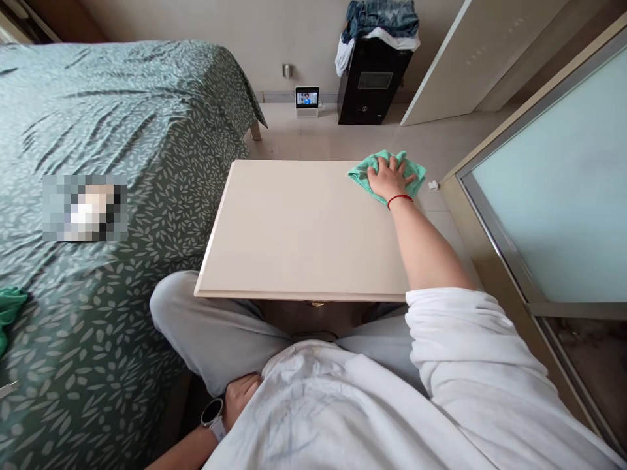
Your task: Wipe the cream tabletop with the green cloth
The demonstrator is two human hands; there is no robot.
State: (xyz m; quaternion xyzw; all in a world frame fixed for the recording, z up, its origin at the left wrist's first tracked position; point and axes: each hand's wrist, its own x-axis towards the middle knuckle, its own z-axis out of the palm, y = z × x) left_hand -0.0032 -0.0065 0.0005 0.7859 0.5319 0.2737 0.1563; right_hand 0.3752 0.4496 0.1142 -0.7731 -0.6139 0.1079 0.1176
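Observation:
My right hand point(392, 179) presses a crumpled mint-green cloth point(365, 175) onto the far right corner of a cream-painted cabinet top point(294, 228). A red string point(400, 200) circles that wrist. My left hand point(240, 399), with a smartwatch point(212, 416) on its wrist, rests on my grey-trousered thigh point(196, 326) below the cabinet, holding nothing. Its fingertips are partly hidden by my white shirt point(372, 405).
A bed with a green leaf-pattern cover point(122, 143) fills the left, with a darker green cloth point(8, 313) at its edge. A small display point(307, 99) and a black bin point(372, 81) topped with clothes stand by the far wall. A frosted glass panel point(553, 176) stands right.

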